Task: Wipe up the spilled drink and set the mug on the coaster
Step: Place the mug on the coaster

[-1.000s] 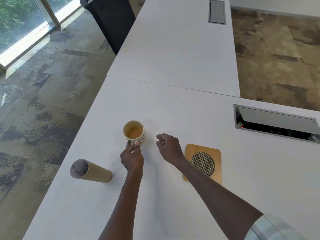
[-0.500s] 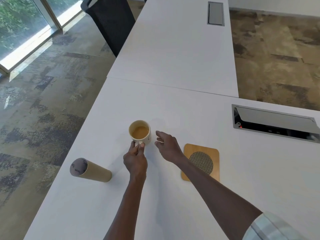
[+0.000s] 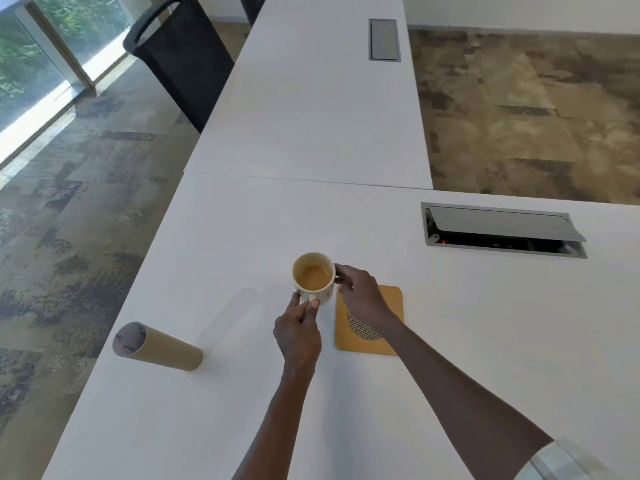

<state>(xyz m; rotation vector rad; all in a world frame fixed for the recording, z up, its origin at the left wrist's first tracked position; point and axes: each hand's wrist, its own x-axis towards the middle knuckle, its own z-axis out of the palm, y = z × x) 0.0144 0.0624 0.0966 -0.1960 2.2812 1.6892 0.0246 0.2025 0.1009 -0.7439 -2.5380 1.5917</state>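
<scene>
Both hands work the mug (image 3: 313,279): left hand (image 3: 297,332) pinches its handle, right hand (image 3: 360,295) curls against its far side to steady the drink. It sits just left of the coaster (image 3: 389,313).

two white tables (image 3: 311,109) butt end to end, each with a grey cable hatch (image 3: 502,230). a black mesh chair (image 3: 183,60) stands far left. mottled carpet (image 3: 62,209) covers the floor; daylight enters through windows (image 3: 31,50) far left.
</scene>
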